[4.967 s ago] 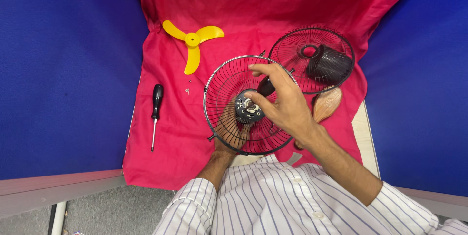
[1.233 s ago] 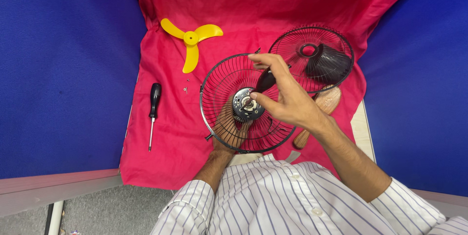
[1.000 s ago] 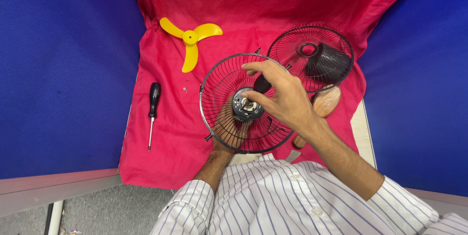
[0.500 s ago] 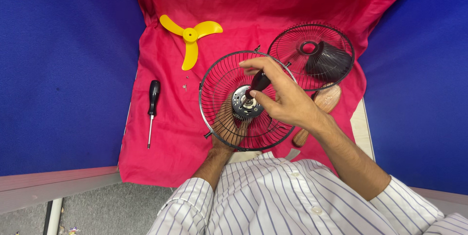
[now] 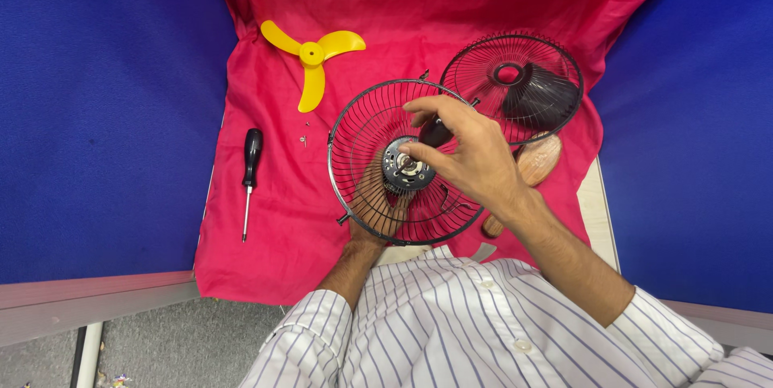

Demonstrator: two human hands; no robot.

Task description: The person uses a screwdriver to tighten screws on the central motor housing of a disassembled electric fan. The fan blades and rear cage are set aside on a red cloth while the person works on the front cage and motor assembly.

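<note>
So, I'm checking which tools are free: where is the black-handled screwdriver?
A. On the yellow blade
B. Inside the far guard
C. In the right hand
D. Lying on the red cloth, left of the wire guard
D: the screwdriver lies alone on the red cloth, left of the wire guard, no hand touching it.

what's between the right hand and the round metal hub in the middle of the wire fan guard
Nothing visible. The right hand reaches over the open side of the wire guard, fingertips at the hub. The left hand is behind the wires, under the guard, not in the way.
</note>
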